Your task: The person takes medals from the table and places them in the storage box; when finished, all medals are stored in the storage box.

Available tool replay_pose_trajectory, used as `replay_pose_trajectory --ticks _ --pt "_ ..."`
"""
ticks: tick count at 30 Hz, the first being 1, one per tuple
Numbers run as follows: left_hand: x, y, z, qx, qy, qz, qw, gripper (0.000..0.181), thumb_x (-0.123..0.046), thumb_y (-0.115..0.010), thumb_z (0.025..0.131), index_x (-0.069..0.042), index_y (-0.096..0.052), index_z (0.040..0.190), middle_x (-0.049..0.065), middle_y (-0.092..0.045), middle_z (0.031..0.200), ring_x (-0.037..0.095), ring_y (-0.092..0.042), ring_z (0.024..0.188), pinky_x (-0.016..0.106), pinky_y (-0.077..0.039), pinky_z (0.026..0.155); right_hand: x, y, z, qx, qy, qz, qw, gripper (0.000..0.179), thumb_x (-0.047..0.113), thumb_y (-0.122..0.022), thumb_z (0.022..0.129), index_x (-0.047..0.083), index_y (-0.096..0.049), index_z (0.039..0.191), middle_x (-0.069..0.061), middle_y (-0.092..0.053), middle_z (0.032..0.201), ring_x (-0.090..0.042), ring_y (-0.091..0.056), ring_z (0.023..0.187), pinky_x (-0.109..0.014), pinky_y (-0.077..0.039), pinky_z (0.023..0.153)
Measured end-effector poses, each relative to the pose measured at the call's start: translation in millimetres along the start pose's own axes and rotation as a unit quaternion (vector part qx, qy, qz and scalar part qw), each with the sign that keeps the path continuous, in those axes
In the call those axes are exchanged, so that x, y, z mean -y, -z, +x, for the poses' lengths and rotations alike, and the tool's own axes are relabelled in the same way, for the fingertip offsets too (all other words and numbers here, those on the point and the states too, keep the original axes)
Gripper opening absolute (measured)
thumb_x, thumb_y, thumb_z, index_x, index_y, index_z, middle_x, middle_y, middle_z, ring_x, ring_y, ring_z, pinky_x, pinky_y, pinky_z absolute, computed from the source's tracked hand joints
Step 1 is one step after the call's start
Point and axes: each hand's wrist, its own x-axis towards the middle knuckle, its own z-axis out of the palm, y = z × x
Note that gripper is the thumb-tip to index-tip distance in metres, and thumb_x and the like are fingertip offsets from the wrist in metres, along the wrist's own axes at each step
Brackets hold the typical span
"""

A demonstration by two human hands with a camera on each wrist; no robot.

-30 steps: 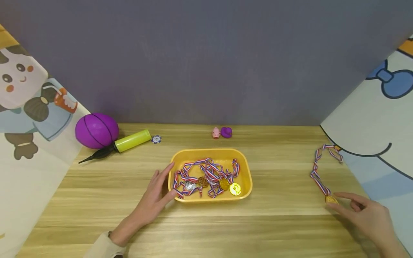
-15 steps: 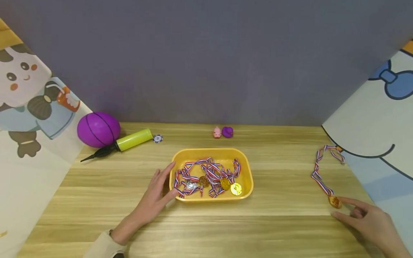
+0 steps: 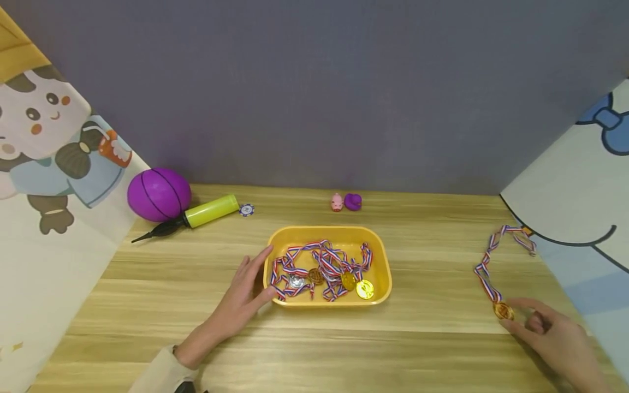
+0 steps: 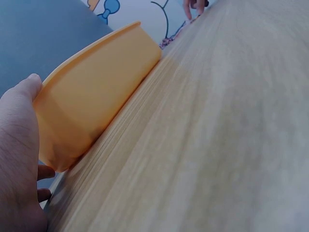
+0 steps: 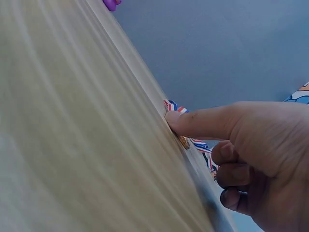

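My left hand (image 3: pixel 241 297) rests against the left end of a yellow plastic basket (image 3: pixel 329 304), thumb and fingers spread along its rim. In the left wrist view, the thumb lies by the rim of the basket (image 4: pixel 96 87). Inside are several medals with tangled red, white and blue ribbons (image 3: pixel 329 262); one shiny gold medal (image 3: pixel 365 289) lies at the right. Far right, my right hand (image 3: pixel 555 335) pinches a gold-coloured medal (image 3: pixel 503 311) between thumb and index finger, low at the table. Its ribbon (image 3: pixel 484 267) trails away toward the right wall. In the right wrist view, the thumb (image 5: pixel 193 123) partly hides this medal.
At the back left, a purple ball (image 3: pixel 159 194) sits beside a yellow-green hand pump (image 3: pixel 211 212) and a poker chip (image 3: pixel 247 209). A pink pig toy (image 3: pixel 337 202) and a purple duck (image 3: pixel 352 202) stand near the grey back wall (image 3: pixel 314 98).
The right-hand medal slides slightly left, with its face turned and more visible. Thumb and index finger, apart from it half a second ago, now close on its edges. The left hand stays at the basket.
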Motion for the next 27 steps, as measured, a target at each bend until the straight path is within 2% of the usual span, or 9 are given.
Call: replay_pose_trajectory --ticks 5,8,17,22,27 --pt "0.3 -1.7 -2.7 0.004 0.013 -0.001 0.9999 0.079 -0.043 -0.064 0.112 -0.024 -0.026 0.178 0.016 -0.037 0.178 0.055 -0.027 0.163 0.079 -0.008 0.13 -0.4 -2.9 -1.3 -0.003 0.0 -0.001 1.0 0.049 0.027 -0.09 0.096 -0.002 -0.076 0.133 0.01 -0.039 0.067 -0.004 -0.03 0.057 -0.028 -0.024 0.053" --pt "0.0 -1.1 -4.8 0.007 0.026 0.0 0.9996 0.08 -0.038 -0.066 0.11 -0.026 -0.025 0.178 0.015 -0.036 0.179 0.057 -0.021 0.164 0.081 -0.008 0.129 0.6 -6.6 -2.1 -0.015 0.006 0.003 0.9999 0.042 0.025 -0.092 0.094 0.0 -0.081 0.126 0.011 -0.038 0.065 -0.004 -0.029 0.056 -0.032 -0.022 0.049" --pt "-1.0 1.5 -5.4 0.003 0.029 0.01 0.9995 0.078 -0.047 -0.062 0.112 -0.025 -0.026 0.178 0.018 -0.036 0.178 0.061 -0.018 0.163 0.085 -0.01 0.126 10.0 -9.0 0.7 -0.023 0.013 0.01 0.9996 0.033 0.023 -0.094 0.091 0.007 -0.081 0.117 0.011 -0.039 0.064 -0.003 -0.031 0.056 -0.029 -0.024 0.051" --pt "-1.3 1.9 -2.0 0.005 0.021 0.011 0.9997 0.078 -0.045 -0.062 0.112 -0.023 -0.026 0.178 0.016 -0.036 0.178 0.057 -0.021 0.164 0.081 -0.009 0.129 24.3 -11.4 1.8 -0.059 0.024 0.019 0.9978 0.034 0.023 -0.097 0.086 0.008 -0.084 0.114 0.013 -0.04 0.061 -0.001 -0.033 0.055 -0.028 -0.027 0.048" --pt "-1.9 1.2 1.8 0.006 0.014 0.005 0.9999 0.078 -0.044 -0.062 0.112 -0.022 -0.026 0.178 0.015 -0.036 0.179 0.054 -0.025 0.164 0.079 -0.008 0.13 43.3 -8.2 10.2 -0.123 0.049 0.067 0.9889 0.032 0.01 -0.099 0.078 0.008 -0.083 0.105 0.011 -0.035 0.06 0.001 -0.026 0.054 -0.028 -0.022 0.047"
